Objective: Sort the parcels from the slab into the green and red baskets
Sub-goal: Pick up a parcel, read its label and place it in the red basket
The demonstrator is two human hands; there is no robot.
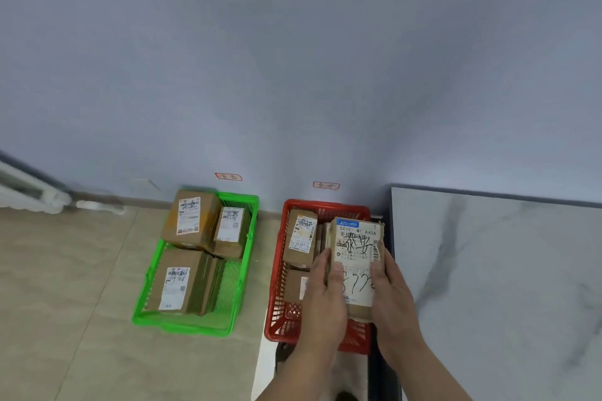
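Note:
A brown cardboard parcel (357,247) with a white shipping label and black handwriting is held over the red basket (277,273). My left hand (324,293) grips its left edge and my right hand (392,296) grips its right edge. Inside the red basket another labelled parcel (301,236) stands at the back left, with more partly hidden under my hands. The green basket (242,273) to the left holds three labelled parcels, the largest (177,283) at the front. The white marble slab (505,270) lies to the right, with no parcel visible on it.
Two small red-framed labels are stuck on the wall, one (228,176) above the green basket and one (326,185) above the red. A white radiator (29,192) sits low at the far left. Beige tiled floor (65,286) spreads left of the baskets.

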